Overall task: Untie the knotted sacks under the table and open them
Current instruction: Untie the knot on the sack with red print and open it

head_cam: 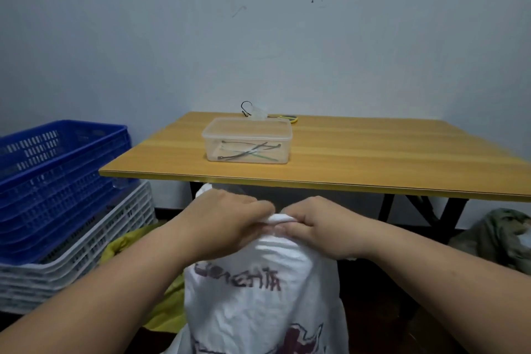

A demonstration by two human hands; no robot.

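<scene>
A white sack [258,304] with dark red printing stands on the floor in front of the wooden table [344,152]. Its gathered neck [278,219] bunches at the top, between my two hands. My left hand [230,218] grips the neck from the left, fingers curled over the bunched cloth. From the right, my right hand [321,227] pinches the same twisted white bunch. A yellow-green sack [126,244] lies to the left behind the white one. At the right edge sits an olive sack [500,236].
A blue crate [57,175] is stacked on white crates [86,244] at the left. On the table stand a clear plastic box [247,141] holding cable ties and small items behind it. Black table legs [436,215] stand to the right.
</scene>
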